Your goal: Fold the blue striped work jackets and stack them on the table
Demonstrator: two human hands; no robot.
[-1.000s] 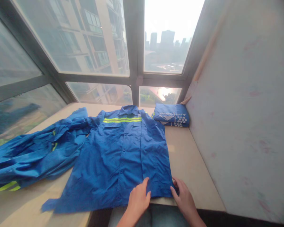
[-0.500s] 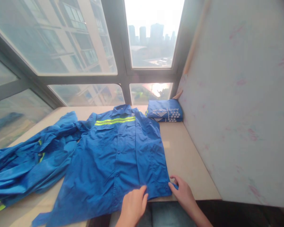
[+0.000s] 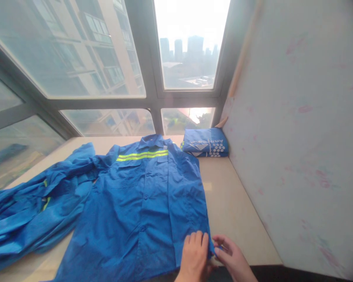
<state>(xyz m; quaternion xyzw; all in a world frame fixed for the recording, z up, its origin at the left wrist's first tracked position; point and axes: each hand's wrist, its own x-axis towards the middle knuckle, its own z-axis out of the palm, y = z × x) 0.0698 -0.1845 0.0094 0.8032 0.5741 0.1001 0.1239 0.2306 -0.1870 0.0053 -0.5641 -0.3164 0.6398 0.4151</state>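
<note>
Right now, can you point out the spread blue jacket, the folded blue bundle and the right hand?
Spread blue jacket [image 3: 126, 211]: head view, on its front.
Folded blue bundle [image 3: 204, 141]: head view, on its printed side.
Right hand [image 3: 231, 255]: head view, on its middle.

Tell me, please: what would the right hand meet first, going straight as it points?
The right hand would probably meet the blue shirt first, at its side edge; depth is unclear.

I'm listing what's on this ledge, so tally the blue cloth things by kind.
Spread blue fabric shirt with yellow chest stripes: 1
Crumpled blue fabric heap with yellow strips: 1
Folded blue fabric bundle with white print: 1
Total: 3, heap and bundle counted as one each
</note>
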